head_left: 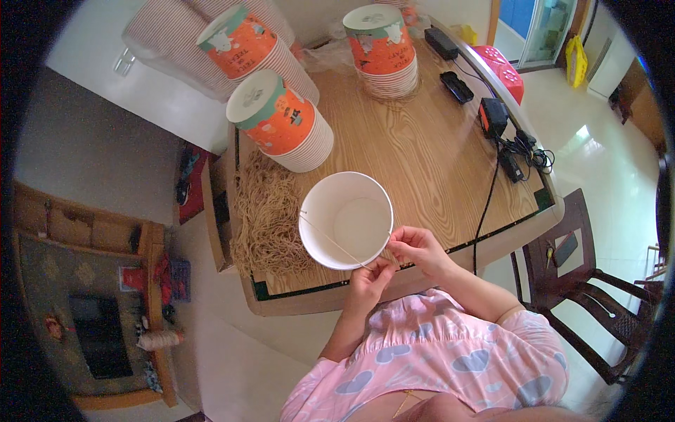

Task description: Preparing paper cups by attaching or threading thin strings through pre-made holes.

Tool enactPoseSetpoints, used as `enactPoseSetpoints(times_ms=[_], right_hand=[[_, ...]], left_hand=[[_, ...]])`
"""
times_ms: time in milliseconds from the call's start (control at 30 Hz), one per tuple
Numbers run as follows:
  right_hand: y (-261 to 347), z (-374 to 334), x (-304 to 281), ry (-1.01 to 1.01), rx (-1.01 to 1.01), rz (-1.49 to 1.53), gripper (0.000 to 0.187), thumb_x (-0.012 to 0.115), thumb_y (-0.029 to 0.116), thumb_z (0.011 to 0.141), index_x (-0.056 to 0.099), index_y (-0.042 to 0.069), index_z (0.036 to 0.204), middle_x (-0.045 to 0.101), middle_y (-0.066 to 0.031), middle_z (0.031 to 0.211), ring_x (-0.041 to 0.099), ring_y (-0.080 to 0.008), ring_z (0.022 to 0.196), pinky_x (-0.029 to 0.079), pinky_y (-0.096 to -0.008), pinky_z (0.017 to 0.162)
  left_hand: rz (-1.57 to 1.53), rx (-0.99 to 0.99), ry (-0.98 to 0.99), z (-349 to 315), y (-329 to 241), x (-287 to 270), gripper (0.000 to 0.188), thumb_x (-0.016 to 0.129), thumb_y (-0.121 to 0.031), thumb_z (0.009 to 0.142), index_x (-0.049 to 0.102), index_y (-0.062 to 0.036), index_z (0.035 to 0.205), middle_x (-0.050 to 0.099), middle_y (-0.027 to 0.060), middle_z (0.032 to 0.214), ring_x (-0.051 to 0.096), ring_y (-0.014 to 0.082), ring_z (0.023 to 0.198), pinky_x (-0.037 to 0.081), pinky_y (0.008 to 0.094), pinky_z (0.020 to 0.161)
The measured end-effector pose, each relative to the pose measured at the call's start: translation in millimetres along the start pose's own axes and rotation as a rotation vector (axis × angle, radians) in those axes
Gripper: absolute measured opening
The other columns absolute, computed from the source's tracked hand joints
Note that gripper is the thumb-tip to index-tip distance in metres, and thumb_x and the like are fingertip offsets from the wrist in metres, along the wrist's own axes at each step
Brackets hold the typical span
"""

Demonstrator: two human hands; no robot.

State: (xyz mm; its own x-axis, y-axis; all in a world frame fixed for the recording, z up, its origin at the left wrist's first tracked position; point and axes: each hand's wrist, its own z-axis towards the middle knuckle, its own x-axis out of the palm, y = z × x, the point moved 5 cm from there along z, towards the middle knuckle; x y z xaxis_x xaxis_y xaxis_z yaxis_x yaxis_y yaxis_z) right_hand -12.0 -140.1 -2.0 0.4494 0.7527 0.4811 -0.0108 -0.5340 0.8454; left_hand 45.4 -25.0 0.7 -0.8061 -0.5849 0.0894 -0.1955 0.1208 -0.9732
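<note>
A white paper bucket [318, 200] stands upright at the table's near edge, its open mouth facing up. From a knot at its left rim, a tan string [332, 240] runs across the opening to my left hand [371, 277], which pinches it just outside the near rim. My right hand [420, 250] is closed at the bucket's right rim, fingertips pressed together on what looks like the string's other end. That small end is mostly hidden by my fingers. Beside the bucket on the left lies a heap of loose tan strings [271, 218].
Stacks of orange-and-green printed paper buckets stand behind, one stack [292, 126] near the strings and another [383, 56] farther back. Black adapters [493, 116] and tangled cables lie on the right of the wooden table [415, 151]. A dark wooden chair [573, 260] is at right.
</note>
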Motion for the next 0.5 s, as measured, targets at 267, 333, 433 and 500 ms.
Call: enactPoseSetpoints(times_ms=[267,333,433,500], right_hand=[[-3,-2,2,0.078,0.000,0.111,0.008,0.056,0.011,0.085,0.054,0.004,0.081,0.052,0.0028,0.071,0.049,-0.0044,0.064,0.040,-0.0183,0.058],[-7,-4,4,0.131,0.038,0.092,0.008,0.055,0.011,0.085,0.054,0.004,0.082,0.052,0.0026,0.072,0.049,-0.0044,0.066,0.040,-0.0184,0.059],[-9,-7,5,0.123,-0.022,0.037,0.009,0.056,0.012,0.085,0.054,0.004,0.082,0.053,0.0026,0.075,0.049,-0.0040,0.068,0.040,-0.0186,0.060],[-4,-10,10,0.109,-0.054,0.063,0.010,0.056,0.012,0.085,0.053,0.004,0.082,0.054,0.0024,0.077,0.049,-0.0037,0.069,0.040,-0.0184,0.061]], left_hand=[[-0.319,-0.255,0.010,0,5,-1,0.007,0.061,-0.012,0.080,0.062,-0.0057,0.084,0.050,-0.0054,0.058,0.036,0.0024,0.047,0.024,0.0182,0.042],[-0.277,-0.271,0.001,1,11,-2,0.007,0.060,-0.012,0.080,0.062,-0.0060,0.084,0.051,-0.0045,0.059,0.037,0.0028,0.048,0.025,0.0186,0.042],[-0.325,-0.260,-0.056,3,6,3,0.007,0.058,-0.013,0.081,0.061,-0.0065,0.085,0.051,-0.0031,0.060,0.038,0.0034,0.050,0.027,0.0194,0.043],[-0.415,-0.233,-0.103,3,7,3,0.008,0.057,-0.013,0.083,0.060,-0.0069,0.084,0.051,-0.0026,0.061,0.038,0.0036,0.050,0.028,0.0196,0.044]])
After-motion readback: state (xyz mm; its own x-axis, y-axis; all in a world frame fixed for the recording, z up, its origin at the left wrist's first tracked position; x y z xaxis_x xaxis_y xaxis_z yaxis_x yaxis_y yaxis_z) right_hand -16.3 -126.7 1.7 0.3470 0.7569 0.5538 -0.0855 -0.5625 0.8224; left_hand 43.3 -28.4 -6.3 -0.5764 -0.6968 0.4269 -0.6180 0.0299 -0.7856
